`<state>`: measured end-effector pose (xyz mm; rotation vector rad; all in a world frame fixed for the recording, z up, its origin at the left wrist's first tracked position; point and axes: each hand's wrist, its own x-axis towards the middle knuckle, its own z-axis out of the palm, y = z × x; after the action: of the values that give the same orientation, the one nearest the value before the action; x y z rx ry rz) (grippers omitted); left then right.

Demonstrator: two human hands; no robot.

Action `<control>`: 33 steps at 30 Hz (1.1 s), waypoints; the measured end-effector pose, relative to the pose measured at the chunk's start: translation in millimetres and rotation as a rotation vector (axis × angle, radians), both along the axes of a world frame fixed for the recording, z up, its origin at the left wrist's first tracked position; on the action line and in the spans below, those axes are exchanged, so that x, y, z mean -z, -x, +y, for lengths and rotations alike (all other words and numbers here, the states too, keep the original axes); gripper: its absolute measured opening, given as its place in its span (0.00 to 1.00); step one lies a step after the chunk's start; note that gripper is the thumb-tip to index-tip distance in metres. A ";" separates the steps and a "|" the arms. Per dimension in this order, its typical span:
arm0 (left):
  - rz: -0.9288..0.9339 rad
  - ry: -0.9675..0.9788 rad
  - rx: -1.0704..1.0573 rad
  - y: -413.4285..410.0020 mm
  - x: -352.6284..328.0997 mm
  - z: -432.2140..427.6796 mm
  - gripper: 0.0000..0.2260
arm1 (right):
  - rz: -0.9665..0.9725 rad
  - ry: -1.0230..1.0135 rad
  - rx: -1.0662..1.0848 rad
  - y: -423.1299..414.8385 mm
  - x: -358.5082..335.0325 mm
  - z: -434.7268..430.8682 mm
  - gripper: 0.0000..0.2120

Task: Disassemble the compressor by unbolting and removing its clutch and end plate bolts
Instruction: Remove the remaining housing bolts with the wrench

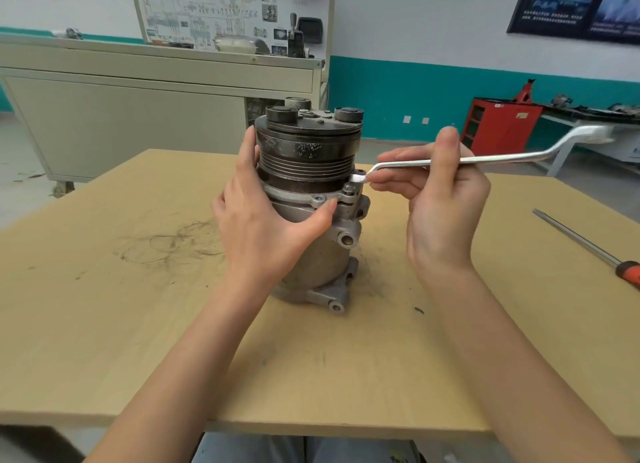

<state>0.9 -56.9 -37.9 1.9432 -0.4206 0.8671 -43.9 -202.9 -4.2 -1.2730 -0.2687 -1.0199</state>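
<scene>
- The compressor [318, 251] stands upright near the middle of the wooden table [138, 324], with its dark grooved pulley [308, 151] on top.
- The left hand [263, 220] grips the compressor's left side. Its fingers curve round the far side, mostly hidden, and its thumb stretches across the front with the tip touching the grey flange just under the pulley.
- The right hand [440, 203] holds a bent silver wrench [502, 158] by the shaft, pinched between the raised thumb and the fingers, which lie close together and point toward the compressor.
- The wrench's near end sits on a bolt [348, 186] at the flange's right edge. Its far end reaches out to the right, blurred.
- A screwdriver [585, 244] with an orange handle lies on the table at the right, well apart from the compressor.
- Behind the table are a beige cabinet [138, 116], a wiring chart [225, 9] on the wall and a red tool cart [502, 123].
</scene>
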 end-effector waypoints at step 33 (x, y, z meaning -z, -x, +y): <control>0.019 -0.010 0.010 4.4 -3.4 1.1 0.49 | -0.152 0.169 0.099 3.0 1.5 17.6 0.16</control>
<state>-3.4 -55.9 -34.5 1.9555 -0.4235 0.8414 -47.0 -185.4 -5.7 -1.3737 -0.4192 -1.2010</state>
